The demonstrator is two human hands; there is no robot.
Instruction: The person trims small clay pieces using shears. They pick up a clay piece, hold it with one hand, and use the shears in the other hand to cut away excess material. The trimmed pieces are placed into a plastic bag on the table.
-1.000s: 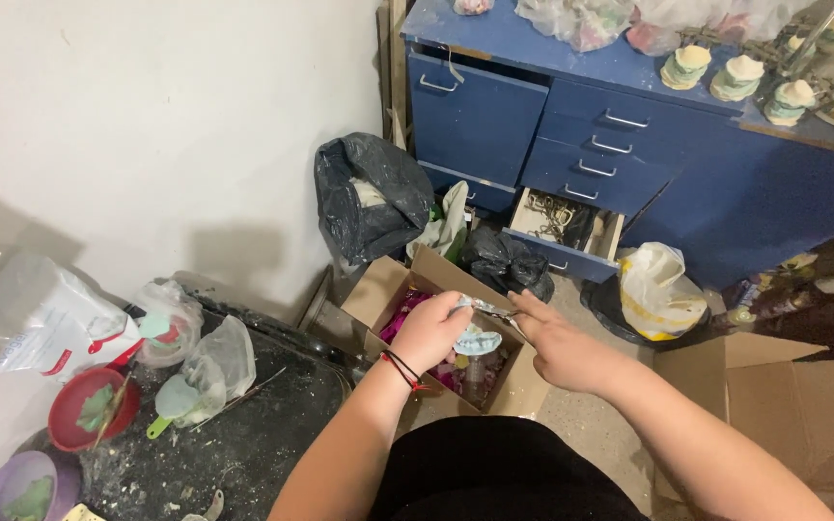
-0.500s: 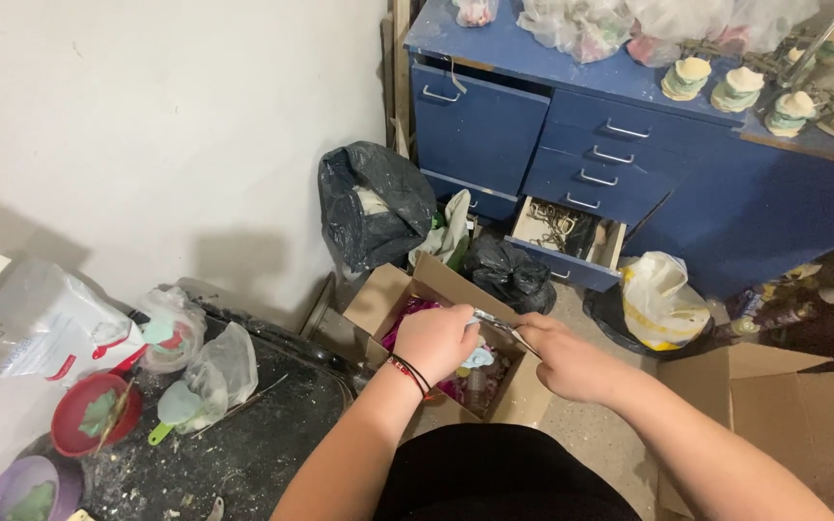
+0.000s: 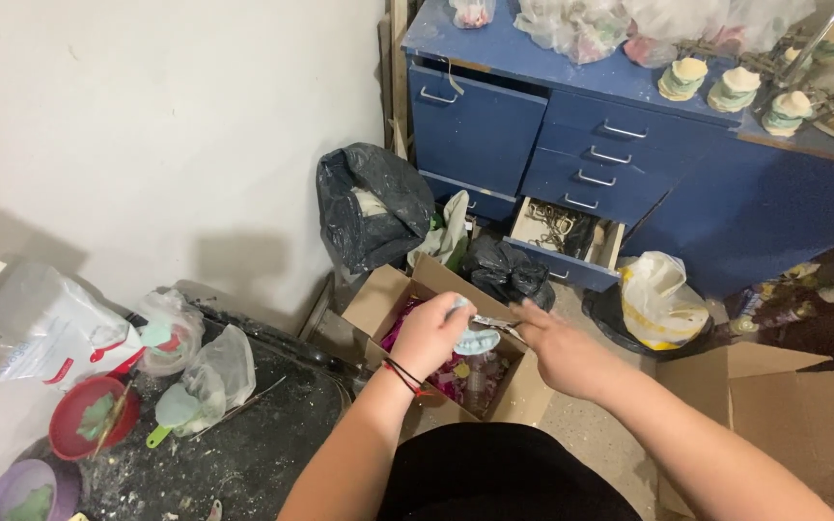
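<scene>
A small pale-blue moulded piece (image 3: 476, 339) sits pinched in the fingers of the left hand (image 3: 430, 333), held in the air just above an open cardboard box (image 3: 383, 299). The right hand (image 3: 560, 352) is closed around a thin metal tool (image 3: 494, 323) whose tip meets the edge of the piece, so both hands are clamped, one on the piece and one on the tool, and nearly touching each other. Judging by the pink and clear scraps lying in the box below, trimming looks to be under way; how much of the edge is already cleaned cannot be told from here. To the left, a dark, dust-speckled surface (image 3: 243, 453) carries a red bowl (image 3: 79, 417), a purple bowl (image 3: 12, 492) and clear plastic bags (image 3: 209, 371). Beyond the box, on the floor, stand black rubbish bags (image 3: 364, 207) against a white wall, then a blue drawer cabinet (image 3: 571, 145) with its lowest drawer (image 3: 564, 234) pulled open and small cast pieces (image 3: 736, 89) on top. A second cardboard box (image 3: 784, 415) lies at the right.
</scene>
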